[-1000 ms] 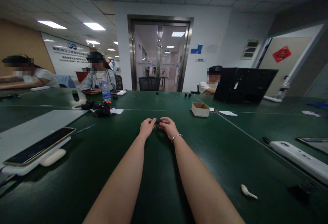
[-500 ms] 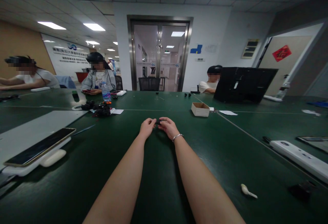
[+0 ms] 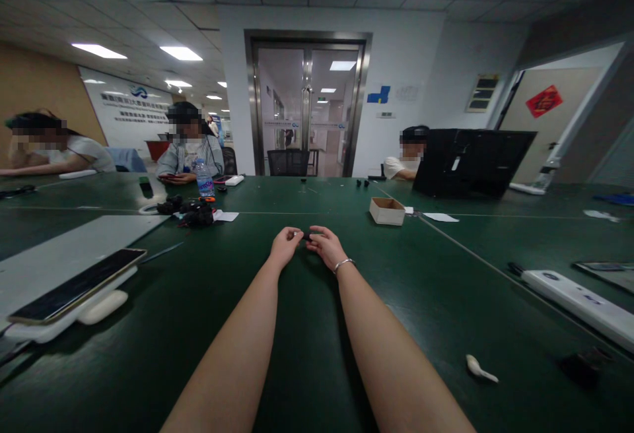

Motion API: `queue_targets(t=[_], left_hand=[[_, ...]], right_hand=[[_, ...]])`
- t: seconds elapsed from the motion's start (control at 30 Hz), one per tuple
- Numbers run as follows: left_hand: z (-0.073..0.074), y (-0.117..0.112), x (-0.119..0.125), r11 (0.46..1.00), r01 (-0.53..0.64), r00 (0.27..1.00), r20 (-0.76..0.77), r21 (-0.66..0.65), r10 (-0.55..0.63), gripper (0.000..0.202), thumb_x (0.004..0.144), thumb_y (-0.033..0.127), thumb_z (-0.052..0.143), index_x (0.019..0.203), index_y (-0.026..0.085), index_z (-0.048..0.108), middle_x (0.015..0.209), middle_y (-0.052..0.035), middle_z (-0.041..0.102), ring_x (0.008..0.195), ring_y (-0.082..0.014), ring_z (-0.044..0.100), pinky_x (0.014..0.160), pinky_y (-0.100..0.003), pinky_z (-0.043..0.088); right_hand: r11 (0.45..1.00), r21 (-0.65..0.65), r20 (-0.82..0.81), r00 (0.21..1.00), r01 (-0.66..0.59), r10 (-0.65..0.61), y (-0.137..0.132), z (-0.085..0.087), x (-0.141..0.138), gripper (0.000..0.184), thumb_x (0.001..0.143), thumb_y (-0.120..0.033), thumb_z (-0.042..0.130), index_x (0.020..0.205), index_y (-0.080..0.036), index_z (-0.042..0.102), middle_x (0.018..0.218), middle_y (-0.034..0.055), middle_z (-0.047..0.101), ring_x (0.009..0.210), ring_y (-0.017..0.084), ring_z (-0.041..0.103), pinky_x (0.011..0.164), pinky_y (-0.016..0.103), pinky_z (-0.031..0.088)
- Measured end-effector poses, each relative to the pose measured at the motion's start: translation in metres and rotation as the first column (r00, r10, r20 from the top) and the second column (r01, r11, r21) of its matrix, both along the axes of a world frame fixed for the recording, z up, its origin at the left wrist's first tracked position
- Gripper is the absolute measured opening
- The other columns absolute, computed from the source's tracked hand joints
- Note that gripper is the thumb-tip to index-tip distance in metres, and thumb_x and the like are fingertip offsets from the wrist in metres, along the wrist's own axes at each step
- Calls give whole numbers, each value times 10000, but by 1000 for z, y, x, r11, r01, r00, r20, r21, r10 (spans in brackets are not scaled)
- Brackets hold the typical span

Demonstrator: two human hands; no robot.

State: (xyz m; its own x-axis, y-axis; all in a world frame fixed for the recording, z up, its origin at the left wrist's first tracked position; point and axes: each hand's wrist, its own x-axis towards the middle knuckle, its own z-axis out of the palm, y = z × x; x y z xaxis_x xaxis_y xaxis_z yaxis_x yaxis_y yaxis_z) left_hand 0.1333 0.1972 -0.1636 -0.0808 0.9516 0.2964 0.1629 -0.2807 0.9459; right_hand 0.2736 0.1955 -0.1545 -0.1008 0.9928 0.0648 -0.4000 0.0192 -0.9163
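Observation:
Both my arms stretch out over the dark green table (image 3: 307,327). My left hand (image 3: 284,245) and my right hand (image 3: 324,245) meet at the table's middle, fingers curled and pinched together. Between the fingertips sits a small black object (image 3: 307,235), too small to name. A thin bracelet circles my right wrist (image 3: 342,264).
A phone (image 3: 74,284) lies on a white pad at the left. A small cardboard box (image 3: 387,210), a black pile of parts (image 3: 191,210) and a water bottle (image 3: 203,177) stand farther back. A white power strip (image 3: 579,301) and a white earbud (image 3: 478,368) lie right. Three people sit around the table; one is behind a laptop (image 3: 470,162).
My hands stay together on the small black object with only slight finger movement. The person at far left has shifted a little.

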Motion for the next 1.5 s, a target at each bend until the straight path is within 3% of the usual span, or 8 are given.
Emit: queue_targets(t=[0.3, 0.57, 0.97, 1.5], left_hand=[[2, -3, -2, 999, 33, 999, -12, 31, -33, 244, 702, 339, 620, 843, 141, 632, 724, -48, 620, 695, -151, 573, 655, -260, 449], [2, -2, -4, 995, 73, 997, -12, 65, -72, 271, 678, 313, 648, 895, 152, 645, 856, -79, 644, 788, -180, 582, 690, -284, 459], [1, 2, -5, 984, 151, 985, 64, 98, -158, 296, 643, 270, 686, 905, 145, 627, 949, -79, 648, 877, -169, 597, 857, -323, 441], [-1, 4, -6, 996, 85, 994, 66, -20, -84, 373, 644, 407, 680, 882, 122, 655, 727, -59, 636, 690, -155, 569, 626, -262, 434]], right_hand=[[1000, -19, -9, 1000, 7, -7, 0, 0, 1, 200, 702, -94, 651, 880, -154, 582, 637, 0, 600, 545, 106, 611, 520, 214, 520], [1000, -10, -33, 999, -22, 21, 1, 0, 2, 223, 660, -214, 721, 829, -147, 591, 624, -5, 602, 508, 90, 590, 481, 188, 481], [1000, -8, -29, 999, -27, 26, -1, 3, 2, 227, 672, -274, 715, 799, -146, 578, 519, -12, 567, 440, 69, 513, 418, 165, 422], [999, 2, -19, 999, -44, 44, 2, -1, 3, 201, 663, -174, 721, 830, -142, 612, 615, -11, 588, 511, 80, 587, 497, 182, 484]])
